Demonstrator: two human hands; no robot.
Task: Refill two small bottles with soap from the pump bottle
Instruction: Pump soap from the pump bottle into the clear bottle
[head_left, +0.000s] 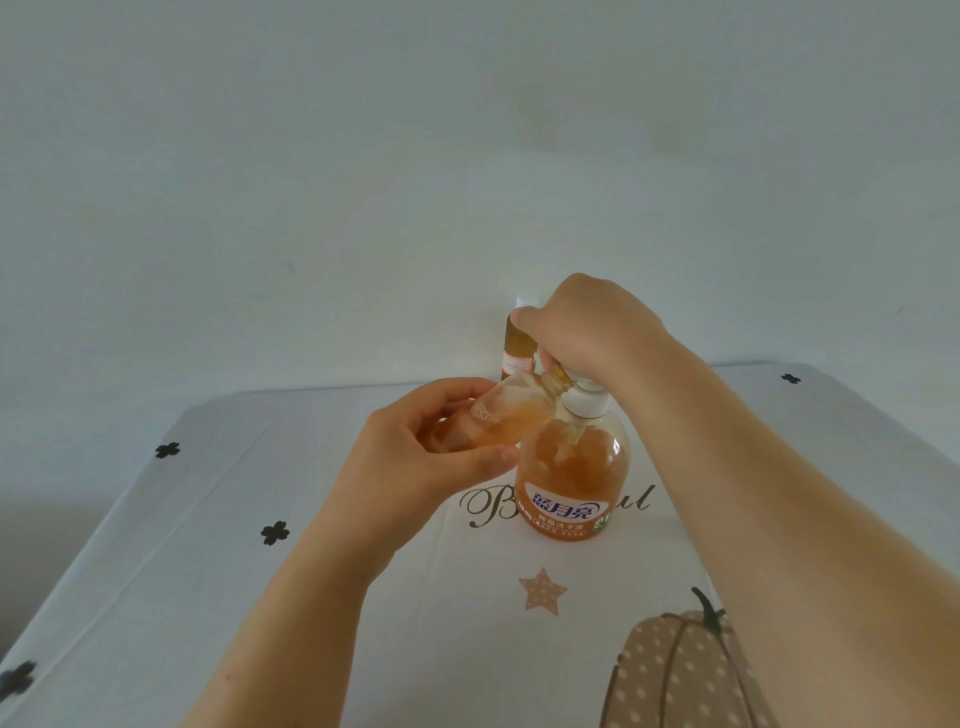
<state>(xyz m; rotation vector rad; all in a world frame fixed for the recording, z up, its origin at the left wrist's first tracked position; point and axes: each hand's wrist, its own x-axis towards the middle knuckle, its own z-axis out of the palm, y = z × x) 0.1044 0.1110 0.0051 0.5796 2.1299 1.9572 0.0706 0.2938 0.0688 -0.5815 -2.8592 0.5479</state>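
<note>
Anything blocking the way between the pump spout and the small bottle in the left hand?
Nothing visible. The left hand tilts the small bottle with its neck right at the spout of the pump bottle, under the right hand.

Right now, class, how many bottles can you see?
3. The pump bottle stands mid-table; a small bottle is tilted in the left hand at its spout; a third bottle stands behind, partly hidden by the right hand. More may be hidden.

My left hand (415, 457) and right hand (587, 327) were bare. My left forearm (311, 597) and right forearm (779, 493) ran bare to the lower edge of view. My left thumbnail (503, 457) was trimmed short.
</note>
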